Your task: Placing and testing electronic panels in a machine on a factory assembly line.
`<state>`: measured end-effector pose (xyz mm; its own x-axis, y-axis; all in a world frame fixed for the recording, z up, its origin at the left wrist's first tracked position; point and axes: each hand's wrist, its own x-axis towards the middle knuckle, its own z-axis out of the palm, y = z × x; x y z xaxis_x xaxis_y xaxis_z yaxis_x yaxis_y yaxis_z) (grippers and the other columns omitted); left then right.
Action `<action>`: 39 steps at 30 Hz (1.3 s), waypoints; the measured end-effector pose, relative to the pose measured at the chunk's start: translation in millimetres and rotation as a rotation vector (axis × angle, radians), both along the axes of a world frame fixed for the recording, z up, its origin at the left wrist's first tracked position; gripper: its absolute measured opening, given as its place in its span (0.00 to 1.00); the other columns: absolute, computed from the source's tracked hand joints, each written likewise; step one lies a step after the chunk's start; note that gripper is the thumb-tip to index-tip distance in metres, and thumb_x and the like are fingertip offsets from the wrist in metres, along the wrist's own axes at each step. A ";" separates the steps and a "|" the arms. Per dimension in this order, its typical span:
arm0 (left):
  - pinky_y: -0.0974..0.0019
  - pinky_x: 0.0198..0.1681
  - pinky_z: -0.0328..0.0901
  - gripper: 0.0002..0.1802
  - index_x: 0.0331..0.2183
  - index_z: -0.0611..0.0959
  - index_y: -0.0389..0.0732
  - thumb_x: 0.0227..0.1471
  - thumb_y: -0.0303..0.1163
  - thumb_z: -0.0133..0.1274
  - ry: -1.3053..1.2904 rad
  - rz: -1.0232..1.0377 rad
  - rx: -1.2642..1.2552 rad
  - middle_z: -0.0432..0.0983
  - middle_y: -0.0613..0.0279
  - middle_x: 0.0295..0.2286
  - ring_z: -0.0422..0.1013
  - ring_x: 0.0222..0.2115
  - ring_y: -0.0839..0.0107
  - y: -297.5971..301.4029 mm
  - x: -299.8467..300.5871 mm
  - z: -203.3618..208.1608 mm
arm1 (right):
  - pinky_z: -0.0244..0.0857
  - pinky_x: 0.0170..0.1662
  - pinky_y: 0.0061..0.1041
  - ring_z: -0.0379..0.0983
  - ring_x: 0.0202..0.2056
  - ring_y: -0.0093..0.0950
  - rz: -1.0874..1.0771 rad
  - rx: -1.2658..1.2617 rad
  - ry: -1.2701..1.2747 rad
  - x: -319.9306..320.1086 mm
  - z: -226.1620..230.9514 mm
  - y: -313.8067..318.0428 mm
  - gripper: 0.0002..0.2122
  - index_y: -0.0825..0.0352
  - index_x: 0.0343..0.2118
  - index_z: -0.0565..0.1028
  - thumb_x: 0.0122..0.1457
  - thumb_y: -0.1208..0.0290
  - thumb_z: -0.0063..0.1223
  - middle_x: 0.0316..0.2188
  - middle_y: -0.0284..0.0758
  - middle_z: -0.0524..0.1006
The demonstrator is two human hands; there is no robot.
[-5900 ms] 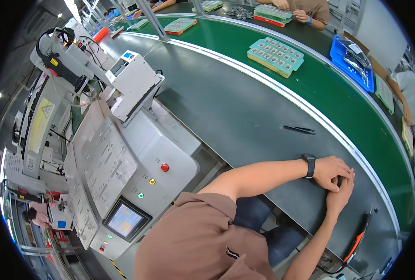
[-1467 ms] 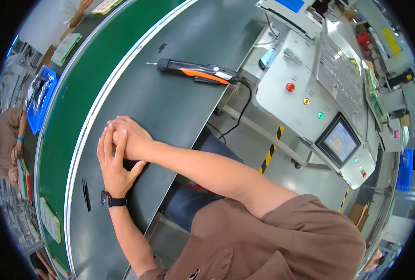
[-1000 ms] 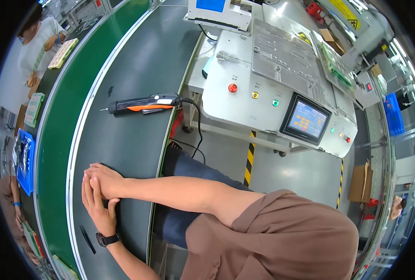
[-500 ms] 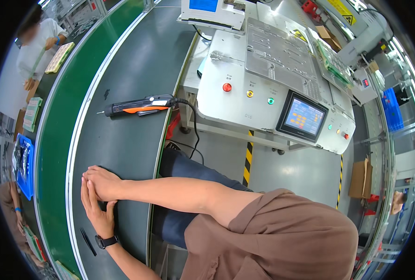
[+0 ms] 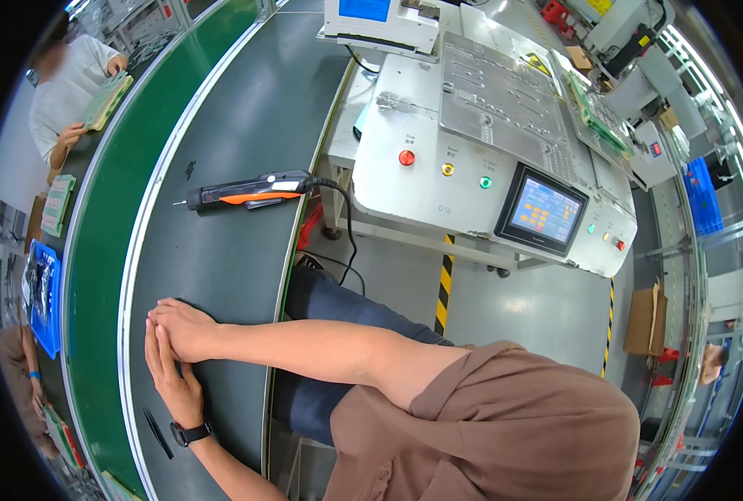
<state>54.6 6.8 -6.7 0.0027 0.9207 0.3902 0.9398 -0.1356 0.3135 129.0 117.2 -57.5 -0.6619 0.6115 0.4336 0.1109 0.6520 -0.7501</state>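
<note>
My two hands rest together on the dark grey worktop, next to its pale metal rail. My left hand (image 5: 171,380), with a black watch on the wrist, has its fingers stretched out against my right hand. My right hand (image 5: 186,328) is folded over, its fingers bent and partly hidden at the left fingers. No object shows between them. Beside my left wrist lie black tweezers (image 5: 158,433). Farther up the worktop, an electric screwdriver (image 5: 250,192) in black and orange lies on its side, apart from both hands, its cable trailing off the right edge.
A metal machine (image 5: 405,188) with coloured buttons and a touchscreen (image 5: 542,209) stands to the right. Beyond the green belt (image 5: 104,334), a co-worker holds a green tray (image 5: 108,102). A blue bin (image 5: 45,296) sits at left, a cardboard box (image 5: 645,321) on the floor at right.
My left thumb has drawn in slightly; my hands otherwise stay in place. Across the belt, the co-worker's hands and tray have shifted. The equipment at the upper right has changed position.
</note>
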 end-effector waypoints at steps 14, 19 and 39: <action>0.52 0.60 0.61 0.50 0.61 0.69 0.43 0.34 0.30 0.72 -0.107 -0.005 -0.014 0.59 0.50 0.62 0.60 0.60 0.48 -1.8 3.1 10.9 | 0.56 0.63 0.39 0.69 0.53 0.42 0.018 -0.057 -0.020 6.7 14.4 0.5 0.14 0.73 0.40 0.77 0.56 0.68 0.49 0.46 0.47 0.76; 0.52 0.61 0.60 0.49 0.61 0.68 0.42 0.40 0.50 0.68 -0.058 -0.004 -0.034 0.59 0.50 0.62 0.59 0.61 0.47 0.4 -0.7 11.5 | 0.59 0.62 0.41 0.71 0.52 0.42 -0.010 0.132 0.064 7.0 3.2 3.5 0.13 0.72 0.41 0.77 0.58 0.69 0.48 0.46 0.47 0.77; 0.53 0.56 0.65 0.39 0.58 0.73 0.45 0.44 0.43 0.62 -0.004 0.048 0.000 0.64 0.54 0.59 0.62 0.58 0.51 -1.9 -3.1 6.7 | 0.59 0.62 0.40 0.72 0.53 0.38 -0.034 0.148 0.040 2.0 -0.3 2.8 0.14 0.70 0.42 0.79 0.57 0.69 0.52 0.44 0.42 0.79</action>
<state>51.5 4.8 0.0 -0.0428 0.9199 0.3898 0.9441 -0.0904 0.3169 131.0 120.0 -57.9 -0.6224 0.5605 0.5463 0.1071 0.7524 -0.6500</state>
